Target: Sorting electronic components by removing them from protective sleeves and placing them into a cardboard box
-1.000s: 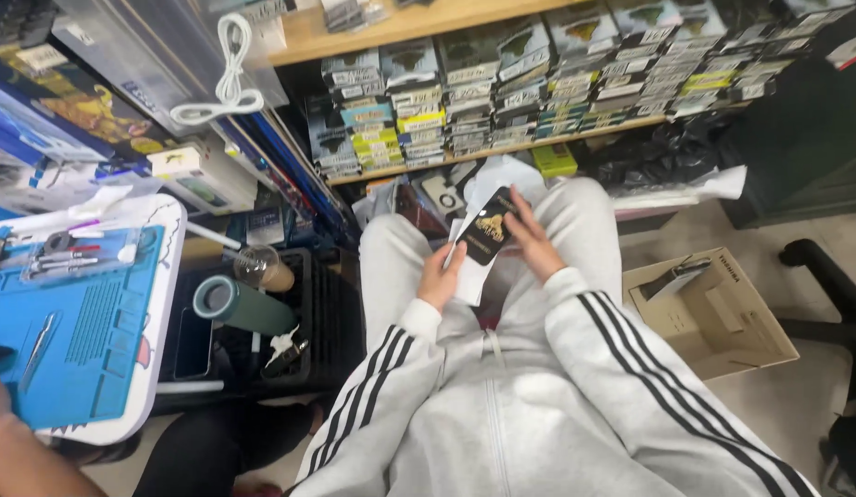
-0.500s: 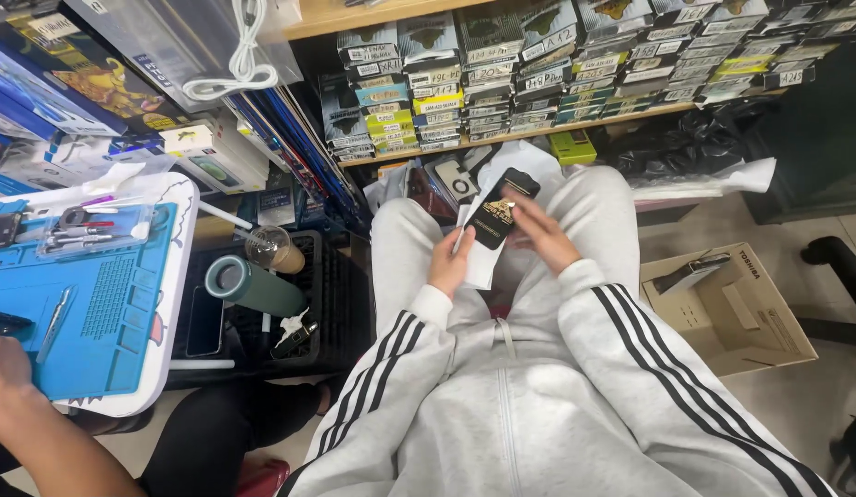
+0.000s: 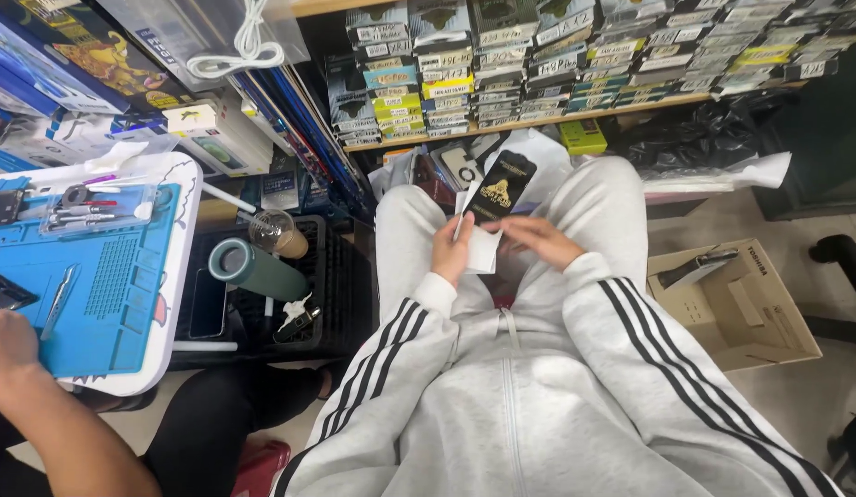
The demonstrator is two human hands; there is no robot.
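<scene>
Shelving (image 3: 575, 115) runs across the top of the view, packed with stacked small boxes, too many to count. Left, one white table (image 3: 184, 267) carrying one blue work mat (image 3: 87, 285); a co-worker's forearm (image 3: 51, 414) rests at its near edge. Right, one open cardboard box (image 3: 741, 308) on the floor. Between table and knees, one black crate (image 3: 331, 276) holding one green cylinder flask (image 3: 258, 270) and one clear lidded cup (image 3: 276, 232).

Person seated, grey striped sleeves, forearms converging over the lap. One flat black package (image 3: 500, 187) held above the knees, long axis tilted, upper end pointing away and slightly right, printed face toward the camera. One white sheet (image 3: 483, 248) behind its lower end.

Left hand (image 3: 453, 250): fingers curled, pinching sheet and package's lower edge. Right hand (image 3: 534, 241): palm down, fingers extended leftward, touching the package's bottom; whether it clamps cannot be told.
</scene>
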